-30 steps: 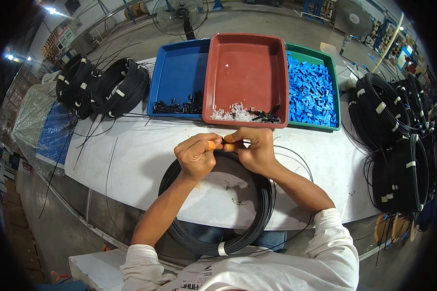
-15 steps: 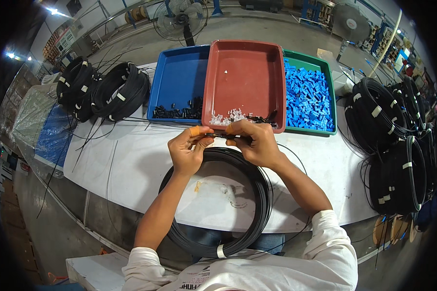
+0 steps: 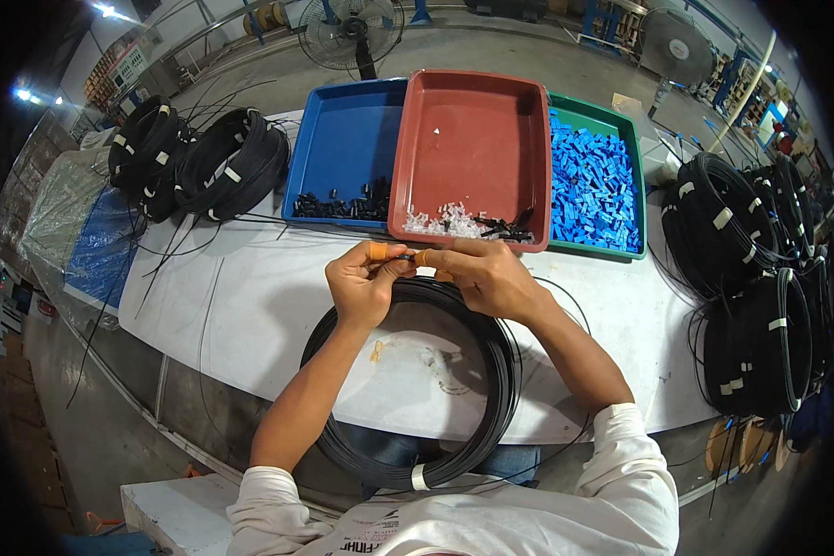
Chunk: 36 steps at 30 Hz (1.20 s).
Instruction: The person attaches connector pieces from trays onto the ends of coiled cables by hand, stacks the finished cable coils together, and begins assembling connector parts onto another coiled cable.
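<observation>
My left hand and my right hand meet just in front of the red tray. Both are closed in a pinch around a small dark connector piece, mostly covered by the fingers. Orange tape wraps fingers on each hand. Beneath them a large coil of black cable lies partly on the white table and reaches over its front edge to my body. A white band ties the coil near me. In the red tray are small clear pieces and some black parts.
Left of the red tray, a blue tray holds black pieces; on its right, a green tray holds many blue clips. Black cable coils stand at the left and right. Loose cable ends trail over the table's left side.
My right hand has shifted, its fingertips now pressed close to the left fingertips. The dark piece that showed between them is now more covered. The whole view has tilted slightly.
</observation>
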### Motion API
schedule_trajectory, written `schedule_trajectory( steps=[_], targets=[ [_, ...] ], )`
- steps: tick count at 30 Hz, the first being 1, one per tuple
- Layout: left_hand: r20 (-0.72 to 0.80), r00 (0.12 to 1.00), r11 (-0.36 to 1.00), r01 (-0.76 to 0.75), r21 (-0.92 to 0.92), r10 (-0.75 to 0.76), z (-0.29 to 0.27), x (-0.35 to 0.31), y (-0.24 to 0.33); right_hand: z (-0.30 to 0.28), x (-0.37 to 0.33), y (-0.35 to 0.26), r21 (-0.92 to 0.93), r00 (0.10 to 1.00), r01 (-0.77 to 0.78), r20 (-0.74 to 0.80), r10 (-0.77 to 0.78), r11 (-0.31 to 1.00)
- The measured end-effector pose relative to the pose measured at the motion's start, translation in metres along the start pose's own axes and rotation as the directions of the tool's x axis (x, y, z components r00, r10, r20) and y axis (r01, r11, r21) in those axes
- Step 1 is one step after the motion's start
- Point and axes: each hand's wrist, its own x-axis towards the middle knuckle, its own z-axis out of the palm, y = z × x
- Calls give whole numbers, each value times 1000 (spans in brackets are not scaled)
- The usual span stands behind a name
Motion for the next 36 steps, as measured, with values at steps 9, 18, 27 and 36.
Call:
schedule_trajectory(
  steps=[9, 18, 27, 36],
  targets=[
    [-34, 999, 999, 38, -10, -38, 8, 4, -3, 7, -5, 8, 10, 998, -17, -60, 17, 1000],
    [62, 994, 996, 83, 42, -86, -6, 10, -6, 9, -2, 9, 85, 998, -27, -54, 31, 996],
    [355, 930, 940, -37, 339, -92, -31, 72, 3, 40, -17, 26, 157, 994, -108, 30, 104, 982],
    [574, 798, 470, -441, 765, -185, 34, 119, -60, 44, -24, 31, 118, 998, -46, -25, 50, 992]
  ],
)
